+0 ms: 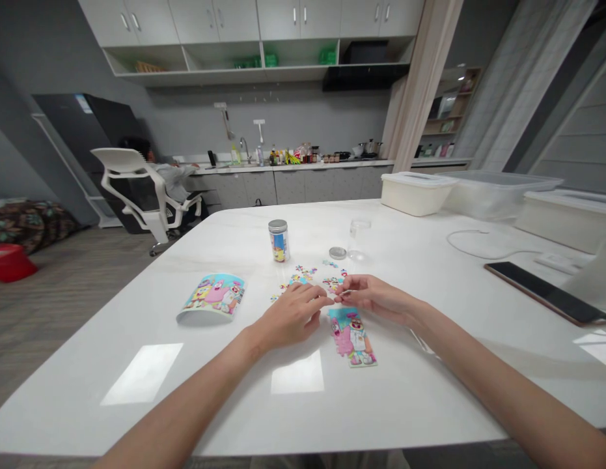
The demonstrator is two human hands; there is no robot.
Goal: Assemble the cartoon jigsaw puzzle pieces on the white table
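A partly joined jigsaw puzzle (pixel 352 337) with pink and white cartoon figures lies flat on the table. Just above its top edge, my right hand (pixel 375 296) pinches what looks like a small puzzle piece, mostly covered by the fingertips. My left hand (pixel 293 314) is palm down to the left of the puzzle, fingers apart, its index fingertip close to the right fingertips. Loose puzzle pieces (pixel 305 271) are scattered beyond both hands, some hidden by them. A curled picture sheet (pixel 215 294) with the same kind of figures rests left of my left hand.
Behind the pieces stand a silver-lidded jar (pixel 278 242), a clear open jar (pixel 360 241) and a loose metal lid (pixel 337 253). A phone (pixel 547 293), a white cable (pixel 498 251) and storage boxes (pixel 414 193) occupy the right side. A person sits beyond, by a white chair (pixel 131 176).
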